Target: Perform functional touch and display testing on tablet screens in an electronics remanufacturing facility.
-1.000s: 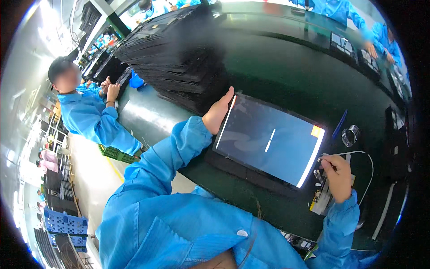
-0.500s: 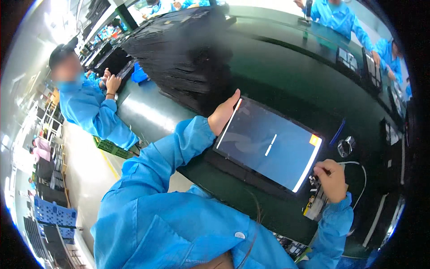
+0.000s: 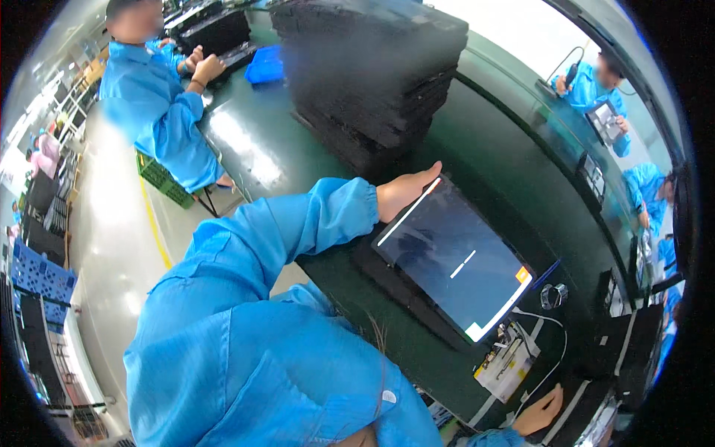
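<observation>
Your left hand grasps the lit tablet by its edge; your right hand hangs released near the white cable

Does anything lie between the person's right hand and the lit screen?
Yes: the small circuit assembly and part of the white cable lie on the table between the right hand and the lit screen. Nothing visible separates the left hand from its edge.

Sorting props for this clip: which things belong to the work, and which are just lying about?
Likely in use: lit screen, gripped by the left hand; circuit assembly; white cable.

Seemingly just lying about: silver loop; blue stick; blue tray.
</observation>
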`<state>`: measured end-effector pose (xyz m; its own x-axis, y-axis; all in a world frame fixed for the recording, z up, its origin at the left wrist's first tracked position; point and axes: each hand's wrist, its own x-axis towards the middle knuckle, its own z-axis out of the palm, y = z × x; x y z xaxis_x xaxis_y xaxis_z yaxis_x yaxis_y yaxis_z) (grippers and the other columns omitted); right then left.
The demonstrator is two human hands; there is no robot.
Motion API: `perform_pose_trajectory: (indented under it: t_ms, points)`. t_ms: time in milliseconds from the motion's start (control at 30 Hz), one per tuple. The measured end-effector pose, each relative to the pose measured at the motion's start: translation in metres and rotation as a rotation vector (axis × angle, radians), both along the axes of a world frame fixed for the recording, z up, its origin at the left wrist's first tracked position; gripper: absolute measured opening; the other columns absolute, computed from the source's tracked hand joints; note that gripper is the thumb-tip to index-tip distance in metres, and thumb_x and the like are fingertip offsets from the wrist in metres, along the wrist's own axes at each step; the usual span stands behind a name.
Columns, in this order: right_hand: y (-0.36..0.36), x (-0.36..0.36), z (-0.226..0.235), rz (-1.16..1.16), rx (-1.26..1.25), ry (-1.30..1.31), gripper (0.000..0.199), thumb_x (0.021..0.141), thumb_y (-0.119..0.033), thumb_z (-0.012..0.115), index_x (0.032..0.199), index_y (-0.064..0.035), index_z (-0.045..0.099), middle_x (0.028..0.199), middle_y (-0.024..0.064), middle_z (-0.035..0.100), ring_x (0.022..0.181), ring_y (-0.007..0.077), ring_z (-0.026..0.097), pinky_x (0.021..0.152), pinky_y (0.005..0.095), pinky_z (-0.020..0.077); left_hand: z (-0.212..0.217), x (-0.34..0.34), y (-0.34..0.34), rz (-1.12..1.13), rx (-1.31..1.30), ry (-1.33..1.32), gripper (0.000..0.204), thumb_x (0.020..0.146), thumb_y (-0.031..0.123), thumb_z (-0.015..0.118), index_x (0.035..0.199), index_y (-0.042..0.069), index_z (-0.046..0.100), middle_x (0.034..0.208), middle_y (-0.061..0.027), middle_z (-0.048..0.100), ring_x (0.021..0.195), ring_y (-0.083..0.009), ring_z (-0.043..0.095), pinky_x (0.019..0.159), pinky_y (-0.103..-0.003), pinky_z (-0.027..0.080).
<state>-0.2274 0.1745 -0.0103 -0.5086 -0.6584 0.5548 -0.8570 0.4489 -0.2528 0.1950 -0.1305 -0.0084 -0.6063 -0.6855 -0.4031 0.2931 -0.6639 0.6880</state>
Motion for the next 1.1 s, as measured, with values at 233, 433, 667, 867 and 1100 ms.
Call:
perform_pose_trajectory:
  t_ms: [233, 433, 667, 867, 1100]
  points:
    - [-0.001, -0.002, -0.011, 0.018, 0.150, 0.145, 0.028, 0.086, -0.018, 0.051, 0.102, 0.0025, 0.059, 0.111, 0.0171, 0.055, 0.102, 0.0288, 0.052, 0.088, 0.0345, 0.0401, 0.005, 0.001, -0.003, -0.021, 0.003, 0.069, 0.054, 0.088, 0.053, 0.034, 0.081, 0.006, 0.060, 0.077, -0.0109, 0.064, 0.063, -0.0215, 0.061, 0.064, -0.035, 0.050]
    - [0.010, -0.034, -0.026, 0.029, 0.171, 0.158, 0.028, 0.085, -0.019, 0.051, 0.103, 0.0004, 0.059, 0.112, 0.0155, 0.054, 0.105, 0.0281, 0.050, 0.091, 0.0358, 0.0379, 0.010, -0.001, 0.000, 0.019, -0.002, -0.066, 0.053, 0.088, 0.052, 0.035, 0.077, 0.007, 0.060, 0.073, -0.0098, 0.064, 0.060, -0.0195, 0.061, 0.062, -0.033, 0.051]
    - [-0.026, 0.053, 0.010, 0.038, 0.076, 0.168, 0.030, 0.086, -0.020, 0.053, 0.109, -0.0011, 0.055, 0.118, 0.0149, 0.049, 0.108, 0.0279, 0.047, 0.092, 0.0383, 0.0370, 0.004, -0.005, 0.000, -0.006, -0.010, 0.026, 0.054, 0.088, 0.051, 0.034, 0.077, 0.005, 0.059, 0.075, -0.0116, 0.064, 0.063, -0.0207, 0.061, 0.066, -0.034, 0.051]
    - [-0.079, 0.154, 0.038, 0.519, 0.058, -0.034, 0.060, 0.078, -0.030, 0.060, 0.125, -0.0003, 0.037, 0.128, 0.0184, 0.038, 0.121, 0.0329, 0.033, 0.102, 0.0454, 0.0218, -0.002, -0.001, -0.005, 0.003, -0.043, 0.043, 0.057, 0.089, 0.051, 0.032, 0.082, 0.002, 0.060, 0.081, -0.0139, 0.064, 0.069, -0.0227, 0.063, 0.069, -0.036, 0.051]
    - [-0.099, 0.164, 0.039, 0.635, 0.113, 0.058, 0.063, 0.075, -0.028, 0.063, 0.125, -0.0004, 0.036, 0.128, 0.0196, 0.037, 0.123, 0.0325, 0.030, 0.102, 0.0475, 0.0194, 0.006, -0.002, -0.001, -0.028, -0.013, 0.076, 0.055, 0.089, 0.051, 0.032, 0.080, 0.004, 0.059, 0.079, -0.0125, 0.064, 0.066, -0.0213, 0.062, 0.067, -0.035, 0.051]
